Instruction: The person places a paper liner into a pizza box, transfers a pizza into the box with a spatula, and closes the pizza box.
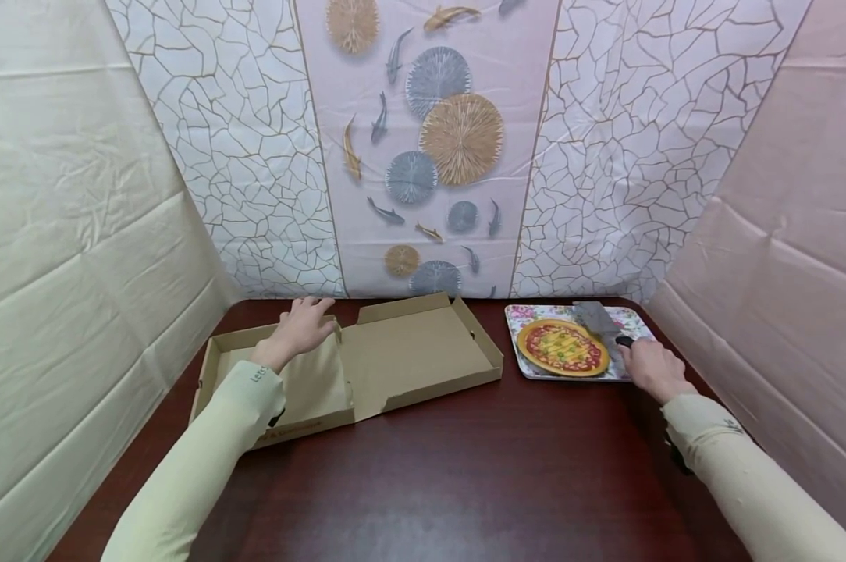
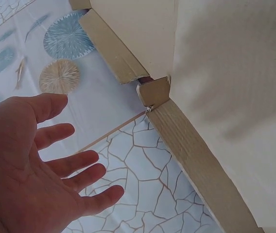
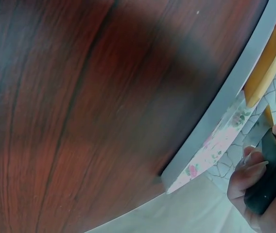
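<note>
My right hand [image 1: 653,367] grips the black handle [image 3: 269,177] of a metal spatula [image 1: 595,318]. Its broad grey blade extends over the back of a floral tray [image 1: 521,313], just behind a pizza [image 1: 562,347] with a golden crust, red sauce and yellow topping. Over on the left, a brown cardboard pizza box [image 1: 416,343] lies with its lid folded out to the right. Above the back part of its base [image 1: 318,382] hovers my left hand [image 1: 303,326], and in the left wrist view its fingers [image 2: 82,162] are spread, holding nothing.
Box and tray stand toward the back of a dark reddish wooden table [image 1: 423,476]. A patterned cloth [image 1: 423,156] hangs behind it, with pale cloth walls [image 1: 79,234] at both sides. The tray sits near the table's right edge.
</note>
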`<state>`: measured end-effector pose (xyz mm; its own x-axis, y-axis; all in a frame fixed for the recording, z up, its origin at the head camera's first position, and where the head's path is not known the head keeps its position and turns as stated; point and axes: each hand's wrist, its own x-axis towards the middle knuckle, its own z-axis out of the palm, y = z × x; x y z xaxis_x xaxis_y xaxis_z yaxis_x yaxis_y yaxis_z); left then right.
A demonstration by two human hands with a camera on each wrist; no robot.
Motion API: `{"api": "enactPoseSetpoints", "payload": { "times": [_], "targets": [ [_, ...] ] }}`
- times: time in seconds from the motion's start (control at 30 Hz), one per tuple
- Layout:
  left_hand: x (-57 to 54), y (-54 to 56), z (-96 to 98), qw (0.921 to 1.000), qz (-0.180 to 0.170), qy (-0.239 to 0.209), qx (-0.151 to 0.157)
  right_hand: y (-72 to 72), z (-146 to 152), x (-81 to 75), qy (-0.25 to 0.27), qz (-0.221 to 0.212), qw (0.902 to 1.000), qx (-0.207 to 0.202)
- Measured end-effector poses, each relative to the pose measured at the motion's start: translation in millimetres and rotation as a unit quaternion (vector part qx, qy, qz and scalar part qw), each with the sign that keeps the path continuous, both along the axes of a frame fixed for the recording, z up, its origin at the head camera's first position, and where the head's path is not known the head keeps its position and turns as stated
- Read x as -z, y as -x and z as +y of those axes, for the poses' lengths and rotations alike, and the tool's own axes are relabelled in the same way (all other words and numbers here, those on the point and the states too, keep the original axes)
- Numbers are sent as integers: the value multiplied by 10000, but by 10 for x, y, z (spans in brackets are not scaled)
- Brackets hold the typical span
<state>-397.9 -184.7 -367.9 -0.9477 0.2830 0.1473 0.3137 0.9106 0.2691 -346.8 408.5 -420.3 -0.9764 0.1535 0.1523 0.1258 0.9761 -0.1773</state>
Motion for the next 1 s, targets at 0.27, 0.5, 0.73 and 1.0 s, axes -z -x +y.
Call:
{"api": "enactPoseSetpoints", "payload": {
  "times": [0.27, 0.5, 0.73, 1.0],
  "targets": [
    [18, 7, 4, 10000, -24, 26, -2, 22, -79, -46, 13, -110, 9999, -49],
    [14, -2, 2, 10000, 6, 78, 9, 48, -112, -48, -76, -133, 9998, -159],
    [19, -2, 11, 9999, 14, 100, 23, 58, -156, -69, -124, -23, 9996, -244],
    [29, -15, 26, 9999, 66, 122, 28, 76, -215, -114, -189, 163, 9991, -348]
  ]
}}
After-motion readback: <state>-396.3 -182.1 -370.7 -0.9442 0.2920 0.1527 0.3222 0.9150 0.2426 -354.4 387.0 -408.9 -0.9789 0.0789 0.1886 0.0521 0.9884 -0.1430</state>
